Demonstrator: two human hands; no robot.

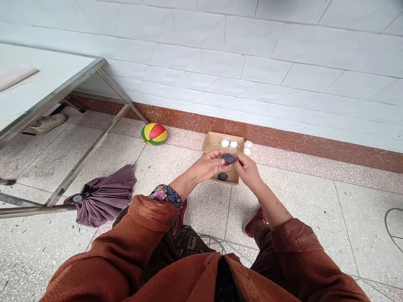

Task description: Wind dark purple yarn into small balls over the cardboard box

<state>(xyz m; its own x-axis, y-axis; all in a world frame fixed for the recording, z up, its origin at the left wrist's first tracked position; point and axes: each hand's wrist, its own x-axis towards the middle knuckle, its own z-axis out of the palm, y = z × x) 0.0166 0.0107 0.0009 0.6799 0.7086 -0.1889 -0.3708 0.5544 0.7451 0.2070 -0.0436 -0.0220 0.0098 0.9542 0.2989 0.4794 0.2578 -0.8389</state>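
Between my two hands, above an open cardboard box, is a small dark grey ball of yarn. My left hand grips it from the left with curled fingers. My right hand pinches at the ball's right end, where the fingertips partly hide what they hold, perhaps the yarn's end. Inside the box lies another dark yarn ball, nearer to me. Two white yarn balls sit at its far end, with loose strands. More white balls lie just outside its right side.
A yellow, red and green ball rests by the wall. To the left stand a metal-framed table and a folded purple umbrella on the floor. Someone's shoe shows under the table. A cable lies at right.
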